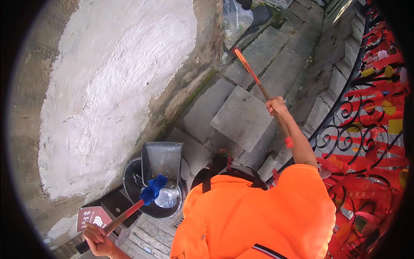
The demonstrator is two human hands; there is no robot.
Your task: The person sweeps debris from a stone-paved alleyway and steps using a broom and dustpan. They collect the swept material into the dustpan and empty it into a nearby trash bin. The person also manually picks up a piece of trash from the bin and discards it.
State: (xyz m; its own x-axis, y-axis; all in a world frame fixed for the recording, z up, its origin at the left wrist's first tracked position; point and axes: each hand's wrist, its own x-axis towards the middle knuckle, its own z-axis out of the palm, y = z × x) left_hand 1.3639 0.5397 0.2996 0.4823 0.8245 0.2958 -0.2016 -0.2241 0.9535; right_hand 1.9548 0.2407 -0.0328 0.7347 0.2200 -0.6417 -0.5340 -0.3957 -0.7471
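My left hand (97, 239) at the lower left grips the reddish wooden handle (125, 215) of a grey metal dustpan (161, 159). A blue cloth (153, 190) is wrapped where handle meets pan. The pan stands tipped over a round black bin (130, 175), and a clear plastic bottle (167, 198) lies in the bin below it. My right hand (276, 105), arm stretched forward, holds long orange-tipped tongs (249, 69) whose tip points up the steps. My orange shirt (254, 216) fills the lower middle.
A rough whitewashed wall (116, 86) rises on the left. Grey stone steps (241, 116) run ahead. A clear plastic bag (235, 19) lies at the top. A black iron railing (345, 116) hung with red ribbons lines the right. A dark red sign (92, 216) stands beside the bin.
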